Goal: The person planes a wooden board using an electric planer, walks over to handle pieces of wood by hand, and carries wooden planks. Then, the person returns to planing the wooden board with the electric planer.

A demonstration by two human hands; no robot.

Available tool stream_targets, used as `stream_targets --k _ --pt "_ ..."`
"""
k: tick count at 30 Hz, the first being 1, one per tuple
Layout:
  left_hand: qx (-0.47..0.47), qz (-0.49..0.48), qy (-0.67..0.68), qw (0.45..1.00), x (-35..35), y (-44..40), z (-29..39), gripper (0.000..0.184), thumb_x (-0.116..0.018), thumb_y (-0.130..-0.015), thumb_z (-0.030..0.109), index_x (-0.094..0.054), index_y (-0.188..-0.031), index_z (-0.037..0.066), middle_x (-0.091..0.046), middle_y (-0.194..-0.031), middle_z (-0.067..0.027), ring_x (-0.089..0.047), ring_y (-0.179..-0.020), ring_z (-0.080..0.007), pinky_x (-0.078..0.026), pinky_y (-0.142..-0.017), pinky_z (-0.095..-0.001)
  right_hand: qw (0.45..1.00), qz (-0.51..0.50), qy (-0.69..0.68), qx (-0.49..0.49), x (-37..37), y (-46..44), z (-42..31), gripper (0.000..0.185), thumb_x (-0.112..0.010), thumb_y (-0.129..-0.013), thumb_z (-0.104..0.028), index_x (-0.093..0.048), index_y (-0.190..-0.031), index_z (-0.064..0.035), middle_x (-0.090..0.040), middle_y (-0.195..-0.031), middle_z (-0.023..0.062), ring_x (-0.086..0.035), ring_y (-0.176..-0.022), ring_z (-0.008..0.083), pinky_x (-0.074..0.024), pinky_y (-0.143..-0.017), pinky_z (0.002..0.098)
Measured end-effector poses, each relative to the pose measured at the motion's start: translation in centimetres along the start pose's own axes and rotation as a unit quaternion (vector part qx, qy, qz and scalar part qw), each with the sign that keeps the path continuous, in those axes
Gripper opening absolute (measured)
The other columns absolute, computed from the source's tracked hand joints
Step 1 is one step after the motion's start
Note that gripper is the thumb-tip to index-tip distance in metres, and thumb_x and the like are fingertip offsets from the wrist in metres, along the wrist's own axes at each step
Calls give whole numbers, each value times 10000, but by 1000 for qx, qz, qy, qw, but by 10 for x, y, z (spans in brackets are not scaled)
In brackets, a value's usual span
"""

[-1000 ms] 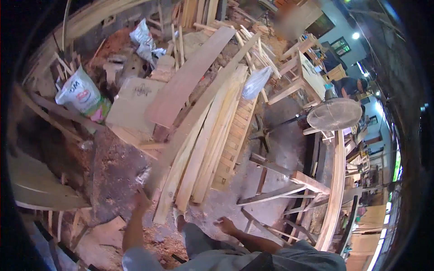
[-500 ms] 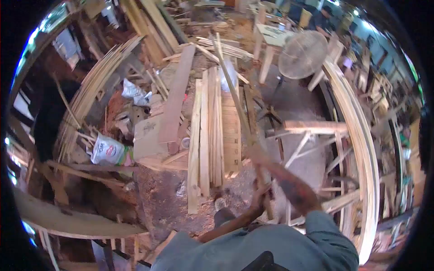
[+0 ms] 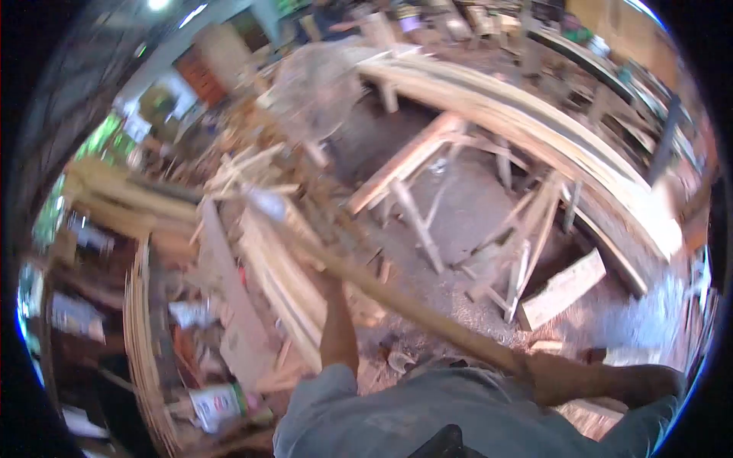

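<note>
A long narrow wooden board (image 3: 412,309) slants across the view, from the pile at the upper left down to my right side. My left hand (image 3: 327,281) holds it partway along, beside the stacked planks. Near the board's lower end, close to my body, is my right hand (image 3: 527,368), closed round it. Motion blurs both hands, and single fingers are hard to make out. The stacked pale planks (image 3: 279,278) lie to the left of my left hand, with a clear plastic bag (image 3: 267,203) at their far end.
Long boards (image 3: 519,114) rest across the upper right. Below them stands a wooden trestle (image 3: 416,221). A short cut board (image 3: 565,290) lies at the right. A printed sack (image 3: 217,404) is at the lower left, and a round fan (image 3: 317,88) stands near the top.
The view has swung to the right. My right hand, free a second ago, now holds the long board with my left. The board has turned from pointing away to lying diagonally across my front.
</note>
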State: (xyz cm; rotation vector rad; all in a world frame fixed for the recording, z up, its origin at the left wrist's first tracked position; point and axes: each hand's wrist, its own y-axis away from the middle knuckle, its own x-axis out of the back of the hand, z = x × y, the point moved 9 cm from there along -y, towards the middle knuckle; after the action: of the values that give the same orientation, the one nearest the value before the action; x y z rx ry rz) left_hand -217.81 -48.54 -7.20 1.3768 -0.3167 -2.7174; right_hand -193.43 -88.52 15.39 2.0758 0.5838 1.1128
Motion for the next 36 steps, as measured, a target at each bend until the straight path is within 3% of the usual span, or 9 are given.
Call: stream_targets --k 5,7,10,17,20,24,28,31,36 --pt "-16 -91 -35 995 -79 27 -65 752 -604 -897 569 -336 -1399 77 -543 -1163 -86 -581 -929 -226 -492 -821 -381 996 85 16 11 -78 81 145 881 -744 -762 -172 -283 -1494 -7 -614 -1089 275 -626 -1033 440 -532 -887 497" --pt "-31 -119 -33 992 -112 52 -80 777 -618 -885 572 -329 -1400 66 -542 -1151 -85 -579 -914 -221 -491 -812 -373 979 179 95 -18 -77 118 190 646 -626 -909 -289 -361 -1470 -109 -611 -1111 252 -628 -1067 416 -568 -842 511" --pt "-37 -154 -29 987 -157 90 -94 816 -638 -867 576 -318 -1401 50 -540 -1134 -84 -575 -890 -213 -489 -798 -361 974 112 62 -185 -77 179 276 718 -662 -836 -325 -388 -1491 -218 -590 -1215 117 -592 -1117 305 -560 -885 443" --pt "-34 -239 48 969 -247 131 -120 907 -686 -824 585 -291 -1405 11 -535 -1095 -82 -566 -835 -194 -485 -766 -334 875 447 174 -70 -83 231 396 974 -786 -570 -217 -379 -1439 -50 -539 -1212 167 -586 -1056 344 -479 -928 489" --pt "-15 -296 77 952 -295 138 -129 947 -706 -806 589 -280 -1407 -6 -534 -1078 -81 -562 -812 -186 -483 -752 -323 833 525 136 -114 -90 206 418 998 -832 -471 -231 -431 -1357 -5 -533 -1206 189 -565 -1080 372 -445 -960 531" --pt "-4 -353 144 925 -360 158 -135 1000 -733 -782 594 -265 -1409 -28 -531 -1055 -80 -556 -781 -175 -481 -733 -308 803 550 -17 -228 -132 171 452 1110 -909 -464 -312 -350 -1378 -24 -465 -1280 245 -418 -1280 447 -281 -1149 599" --pt "34 -451 193 871 -430 199 -150 1054 -760 -758 599 -250 -1412 -51 -528 -1033 -79 -551 -749 -165 -478 -715 -292 740 619 -70 -253 -139 182 464 989 -886 -524 -288 -383 -1331 -18 -464 -1301 237 -413 -1270 465 -328 -1109 568" --pt "129 -574 205 782 -486 251 -185 1097 -817 -772 427 -104 -1468 -30 -506 -1016 -45 -524 -703 -147 -468 -625 -286 704 644 -115 -276 -158 201 495 886 -840 -574 -281 -405 -1296 -10 -464 -1305 246 -421 -1260 458 -353 -1083 548" --pt "180 -587 294 732 -574 393 -296 1223 -841 -768 367 37 -1511 -51 -485 -1028 -46 -511 -676 -155 -453 -583 -301 656 666 -143 -324 -243 242 585 891 -743 -575 -255 -380 -1341 20 -432 -1312 284 -388 -1267 499 -318 -1105 560"
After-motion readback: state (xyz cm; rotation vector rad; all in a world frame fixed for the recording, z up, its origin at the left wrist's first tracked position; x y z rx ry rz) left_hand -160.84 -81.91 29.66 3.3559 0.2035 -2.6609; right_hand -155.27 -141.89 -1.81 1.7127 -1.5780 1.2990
